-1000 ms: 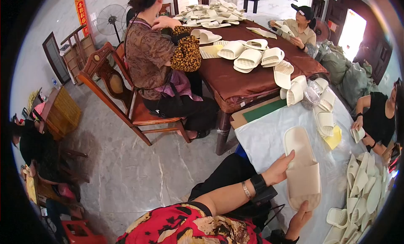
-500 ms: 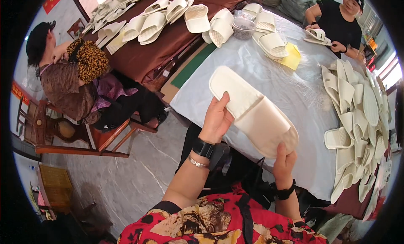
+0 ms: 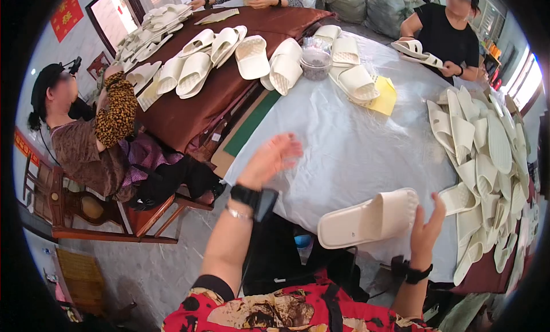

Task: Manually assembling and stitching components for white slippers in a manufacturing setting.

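Note:
A cream slipper [image 3: 372,217] lies sole down near the front edge of the table, its wide strap toward the right. Just right of the strap, my right hand [image 3: 425,232] is open with its fingers pointing up. I cannot tell whether its thumb touches the slipper. My left hand [image 3: 272,159] hovers over the left part of the white-covered table [image 3: 355,148], its fingers stretched out and holding nothing. Farther back stand more cream slippers [image 3: 358,83] and a clear tub [image 3: 315,63] with dark contents, beside a yellow sheet [image 3: 385,96].
A high pile of cream slippers [image 3: 484,154] fills the right side. At the back right a person in black [image 3: 450,37] holds a slipper. On the left, another person [image 3: 91,137] sits by a brown-covered table [image 3: 189,111] bearing slippers. Sacks [image 3: 366,8] stand behind.
Both hands have let go of the slipper, now down on the table and turned sole down. My left hand has moved left and my right hand right. The view has shifted slightly.

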Available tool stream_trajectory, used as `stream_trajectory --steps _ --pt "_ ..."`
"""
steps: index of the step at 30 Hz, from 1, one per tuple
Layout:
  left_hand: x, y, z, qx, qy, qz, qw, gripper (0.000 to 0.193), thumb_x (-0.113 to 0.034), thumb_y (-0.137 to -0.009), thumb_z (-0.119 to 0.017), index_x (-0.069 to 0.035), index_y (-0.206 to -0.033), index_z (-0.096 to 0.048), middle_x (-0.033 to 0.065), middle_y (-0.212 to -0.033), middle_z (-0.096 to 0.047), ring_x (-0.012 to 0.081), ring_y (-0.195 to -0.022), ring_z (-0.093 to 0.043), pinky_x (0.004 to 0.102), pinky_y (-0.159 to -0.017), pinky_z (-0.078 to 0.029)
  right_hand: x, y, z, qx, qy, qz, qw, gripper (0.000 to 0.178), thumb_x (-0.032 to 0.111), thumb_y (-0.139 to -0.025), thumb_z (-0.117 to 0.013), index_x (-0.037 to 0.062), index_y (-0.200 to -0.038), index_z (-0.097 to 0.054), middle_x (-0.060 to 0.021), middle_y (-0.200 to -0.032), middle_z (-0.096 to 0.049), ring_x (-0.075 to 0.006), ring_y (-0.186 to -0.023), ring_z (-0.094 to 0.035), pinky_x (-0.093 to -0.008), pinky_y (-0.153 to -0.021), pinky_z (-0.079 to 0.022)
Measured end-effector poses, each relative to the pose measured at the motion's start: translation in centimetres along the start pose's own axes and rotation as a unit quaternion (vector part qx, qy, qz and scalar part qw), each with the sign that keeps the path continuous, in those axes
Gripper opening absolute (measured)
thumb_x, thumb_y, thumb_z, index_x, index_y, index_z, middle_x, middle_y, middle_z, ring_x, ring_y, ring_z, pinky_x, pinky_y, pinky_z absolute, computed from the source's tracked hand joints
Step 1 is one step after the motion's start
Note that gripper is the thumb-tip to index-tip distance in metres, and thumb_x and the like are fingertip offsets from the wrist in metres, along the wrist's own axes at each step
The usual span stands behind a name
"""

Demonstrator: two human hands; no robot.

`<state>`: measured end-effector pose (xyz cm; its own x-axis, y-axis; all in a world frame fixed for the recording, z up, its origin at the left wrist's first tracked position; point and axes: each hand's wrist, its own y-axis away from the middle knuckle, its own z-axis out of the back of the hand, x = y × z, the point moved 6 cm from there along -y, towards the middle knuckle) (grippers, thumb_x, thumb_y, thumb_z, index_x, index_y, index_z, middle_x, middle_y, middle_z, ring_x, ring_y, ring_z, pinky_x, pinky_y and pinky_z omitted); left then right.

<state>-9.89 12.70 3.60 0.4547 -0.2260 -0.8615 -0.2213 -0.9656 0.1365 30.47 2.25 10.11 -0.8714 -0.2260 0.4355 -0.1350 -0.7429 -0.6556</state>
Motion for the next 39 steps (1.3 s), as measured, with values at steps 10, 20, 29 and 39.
stream_trajectory --steps 10,20,29,39 --pt "-9.9 -13.8 11.4 -0.295 0.117 -0.088 0.944 0.038 -0.043 -0.090 -0.058 -0.012 -0.111 -0.053 0.0034 -0.093 -0.059 0.0194 -0.085 -0.059 0.0393 -0.072 -0.045 8.4 7.2 -6.4 0.324 0.043 0.159 0.932 0.044 0.029 -0.073 -0.071 0.0071 -0.110 -0.061 -0.0197 -0.128 -0.050 -0.0483 -0.132 -0.027 -0.0715 -0.100 -0.012" --pt "-11.0 -14.4 12.3 -0.274 0.081 -0.121 0.951 0.020 -0.024 -0.089 -0.058 -0.011 -0.104 -0.057 0.0027 -0.088 -0.064 0.0147 -0.073 -0.062 0.0312 -0.057 -0.045 8.4 6.7 -6.9 0.301 0.003 0.179 0.937 0.035 0.020 -0.068 -0.072 0.0098 -0.100 -0.064 -0.0161 -0.123 -0.055 -0.0467 -0.132 -0.030 -0.0669 -0.105 -0.011" --pt "-5.0 -0.7 5.0 -0.095 0.052 -0.102 0.989 0.017 -0.016 -0.094 -0.054 -0.008 -0.108 -0.055 0.0023 -0.085 -0.065 0.0081 -0.065 -0.060 0.0203 -0.053 -0.049 8.3 5.8 -7.2 0.278 -0.033 0.220 0.934 0.018 0.010 -0.072 -0.064 0.0101 -0.091 -0.063 -0.0149 -0.116 -0.060 -0.0457 -0.130 -0.034 -0.0637 -0.106 -0.014" --pt "8.4 12.7 -3.3 -0.076 -0.018 0.062 0.995 0.029 -0.026 -0.093 -0.058 -0.010 -0.117 -0.056 0.0008 -0.099 -0.065 0.0069 -0.083 -0.061 0.0226 -0.073 -0.051 2.7 4.4 -5.5 0.200 -0.016 0.121 0.972 0.059 0.017 -0.076 -0.065 -0.0037 -0.127 -0.043 -0.0245 -0.135 -0.038 -0.0427 -0.128 -0.033 -0.0501 -0.108 -0.025"
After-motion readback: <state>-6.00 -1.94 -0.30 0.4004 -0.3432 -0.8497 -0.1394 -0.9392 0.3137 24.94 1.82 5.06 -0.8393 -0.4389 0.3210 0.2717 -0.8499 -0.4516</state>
